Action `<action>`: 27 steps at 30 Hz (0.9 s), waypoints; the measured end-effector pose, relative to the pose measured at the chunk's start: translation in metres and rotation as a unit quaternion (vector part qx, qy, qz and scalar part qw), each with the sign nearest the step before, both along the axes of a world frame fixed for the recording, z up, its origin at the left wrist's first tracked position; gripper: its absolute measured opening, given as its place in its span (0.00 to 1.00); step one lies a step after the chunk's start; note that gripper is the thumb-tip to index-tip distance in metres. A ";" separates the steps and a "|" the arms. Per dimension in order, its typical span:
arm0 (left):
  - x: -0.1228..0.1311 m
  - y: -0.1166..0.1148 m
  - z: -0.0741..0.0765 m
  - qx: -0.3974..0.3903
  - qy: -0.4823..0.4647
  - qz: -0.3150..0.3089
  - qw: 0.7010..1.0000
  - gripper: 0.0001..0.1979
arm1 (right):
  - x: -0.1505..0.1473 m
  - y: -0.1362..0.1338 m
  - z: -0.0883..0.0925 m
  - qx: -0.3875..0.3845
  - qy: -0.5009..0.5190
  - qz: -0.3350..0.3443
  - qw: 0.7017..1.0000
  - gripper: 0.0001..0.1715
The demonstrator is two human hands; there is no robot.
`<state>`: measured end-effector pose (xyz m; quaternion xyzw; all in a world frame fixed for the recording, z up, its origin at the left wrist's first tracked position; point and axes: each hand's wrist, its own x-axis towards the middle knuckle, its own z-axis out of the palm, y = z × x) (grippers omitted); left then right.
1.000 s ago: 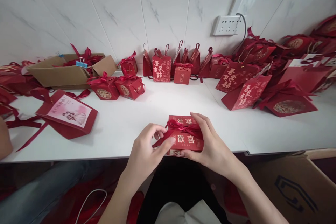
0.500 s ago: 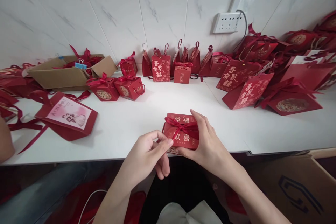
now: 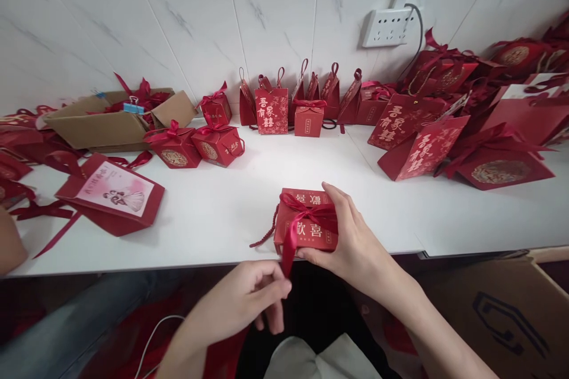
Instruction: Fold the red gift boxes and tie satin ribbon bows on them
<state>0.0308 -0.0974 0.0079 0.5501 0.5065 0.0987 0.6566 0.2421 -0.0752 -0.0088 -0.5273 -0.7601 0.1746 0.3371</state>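
A red gift box with pale gold characters lies on the white table near its front edge. Around its top runs a red ribbon, tied in a small bow. My left hand pinches one tail of that ribbon between thumb and finger, pulling it down past the table edge. With the thumb at the front and fingers over the far right corner, my right hand grips the box. A dark red braided cord sticks out from the box's left side onto the table.
Several small red boxes stand at the back, beside an open cardboard box of ribbons. A red bag with a couple picture lies left, near another person's arm. More red bags crowd the right. A socket strip is on the wall.
My left hand has moved down and toward me from the box's front left corner, drawing the ribbon tail out. The braided cord now shows at left. My right hand keeps its hold.
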 end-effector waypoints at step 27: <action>0.025 0.057 0.014 0.369 0.044 0.155 0.915 0.17 | 0.013 0.029 0.031 -0.204 0.032 -0.061 0.977 0.29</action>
